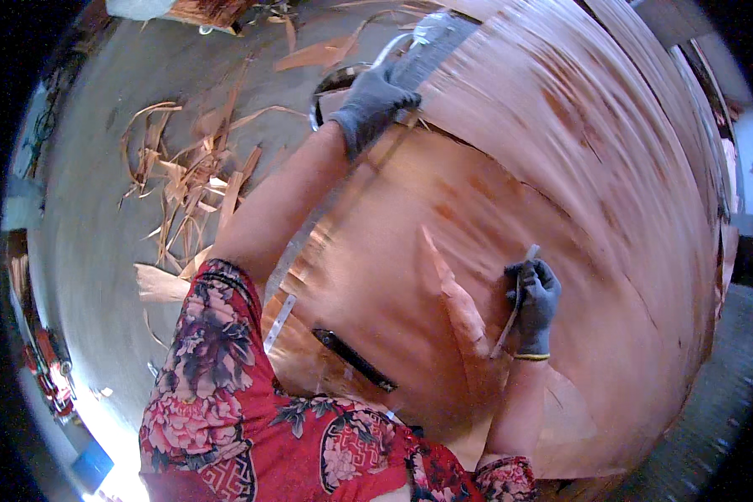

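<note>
My left hand (372, 105), in a dark grey glove, reaches to the far left edge of a large reddish-brown wood veneer sheet (385, 209). Its fingers are bent closed at the sheet's edge and slightly blurred. My right hand (537, 301), gloved too, is closed around a thin grey stick-like tool (510, 326) above the sheet. The tool's pale end sticks up past the fingers; its exact kind is unclear. Beside it, a long torn veneer piece (458, 301) lies on the sheet. Closer to my body is a narrow black bar-shaped object (354, 360).
More veneer (586, 109) spreads across the far right, blurred. A pale ruler-like strip (281, 322) lies at the left edge. Veneer scraps (192, 180) litter the grey floor (92, 201). A dark round object with a pale rim (316, 109) stands behind my left hand.
</note>
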`<state>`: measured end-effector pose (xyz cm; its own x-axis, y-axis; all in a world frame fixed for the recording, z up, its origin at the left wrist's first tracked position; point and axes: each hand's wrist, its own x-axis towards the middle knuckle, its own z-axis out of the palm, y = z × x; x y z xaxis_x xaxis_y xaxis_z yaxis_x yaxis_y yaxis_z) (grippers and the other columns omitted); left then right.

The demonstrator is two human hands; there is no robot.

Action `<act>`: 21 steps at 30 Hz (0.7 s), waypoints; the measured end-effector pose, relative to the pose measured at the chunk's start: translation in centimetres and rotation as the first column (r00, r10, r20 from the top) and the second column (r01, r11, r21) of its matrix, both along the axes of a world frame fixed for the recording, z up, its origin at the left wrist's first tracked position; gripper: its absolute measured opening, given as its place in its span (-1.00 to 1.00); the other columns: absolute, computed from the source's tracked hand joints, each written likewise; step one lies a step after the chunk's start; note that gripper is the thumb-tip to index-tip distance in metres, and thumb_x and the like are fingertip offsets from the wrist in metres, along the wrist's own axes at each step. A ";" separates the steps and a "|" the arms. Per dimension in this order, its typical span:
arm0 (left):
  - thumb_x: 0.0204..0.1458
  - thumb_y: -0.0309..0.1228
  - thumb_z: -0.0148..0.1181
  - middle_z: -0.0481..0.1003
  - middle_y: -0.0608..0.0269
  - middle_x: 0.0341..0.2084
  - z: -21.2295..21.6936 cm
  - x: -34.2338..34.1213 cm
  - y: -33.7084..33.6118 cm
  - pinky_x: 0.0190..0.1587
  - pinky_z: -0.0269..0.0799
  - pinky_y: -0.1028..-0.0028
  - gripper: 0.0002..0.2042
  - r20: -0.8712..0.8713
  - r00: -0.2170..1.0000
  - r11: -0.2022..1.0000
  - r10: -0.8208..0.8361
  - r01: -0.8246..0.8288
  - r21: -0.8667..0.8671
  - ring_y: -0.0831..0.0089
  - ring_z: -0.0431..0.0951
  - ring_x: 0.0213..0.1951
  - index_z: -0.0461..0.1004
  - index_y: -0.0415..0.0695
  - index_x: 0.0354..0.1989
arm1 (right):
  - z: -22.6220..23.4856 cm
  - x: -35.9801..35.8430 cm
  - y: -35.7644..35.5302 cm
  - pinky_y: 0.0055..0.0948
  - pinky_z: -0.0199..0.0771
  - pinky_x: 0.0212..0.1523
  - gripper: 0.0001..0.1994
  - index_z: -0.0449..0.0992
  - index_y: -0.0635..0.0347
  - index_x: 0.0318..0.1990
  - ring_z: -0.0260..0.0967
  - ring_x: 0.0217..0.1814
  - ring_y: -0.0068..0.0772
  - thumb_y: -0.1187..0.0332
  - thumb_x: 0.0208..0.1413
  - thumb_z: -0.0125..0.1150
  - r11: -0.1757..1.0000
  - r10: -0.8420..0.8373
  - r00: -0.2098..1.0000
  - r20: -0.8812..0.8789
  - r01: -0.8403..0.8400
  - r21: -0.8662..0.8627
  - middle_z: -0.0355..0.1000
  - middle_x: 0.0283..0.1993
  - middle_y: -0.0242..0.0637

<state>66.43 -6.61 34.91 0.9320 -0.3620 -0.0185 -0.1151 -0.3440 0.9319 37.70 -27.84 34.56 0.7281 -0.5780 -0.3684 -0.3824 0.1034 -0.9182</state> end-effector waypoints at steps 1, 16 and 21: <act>-0.19 -0.40 0.23 0.49 0.23 -0.34 0.3 -0.1 -0.1 -0.23 0.35 0.51 -0.62 -0.018 1.000 0.999 0.005 -0.005 0.036 0.47 0.42 -0.31 0.44 -0.28 -0.15 | 0.1 -0.1 -0.1 -0.67 0.20 -0.70 -0.79 0.49 0.25 -0.44 0.22 -0.70 -0.65 0.30 0.12 0.08 1.000 -0.002 1.000 0.002 0.002 0.008 0.44 -0.53 -0.35; -0.31 -0.38 0.18 0.49 0.01 -0.38 -3.9 0.9 -0.9 -0.27 0.37 0.44 -0.48 0.172 0.981 0.976 0.087 -0.119 0.180 0.30 0.47 -0.35 0.35 -0.30 -0.06 | 1.2 6.8 1.1 -0.64 0.38 -0.59 -0.79 0.48 0.27 -0.31 0.35 -0.58 -0.58 0.28 0.12 0.07 0.993 0.102 0.993 0.053 -0.105 0.052 0.49 -0.44 -0.29; -0.25 -0.24 0.26 0.35 -0.13 -0.03 -0.9 -2.9 -2.7 0.10 0.18 0.23 -0.27 0.632 0.774 0.632 0.014 -0.497 0.595 0.07 0.25 0.10 0.16 -0.30 0.14 | -0.3 9.7 -0.5 -0.59 0.34 -0.65 -0.80 0.44 0.27 -0.39 0.37 -0.60 -0.50 0.30 0.12 0.06 0.996 0.075 0.997 -0.029 -0.073 0.053 0.43 -0.49 -0.26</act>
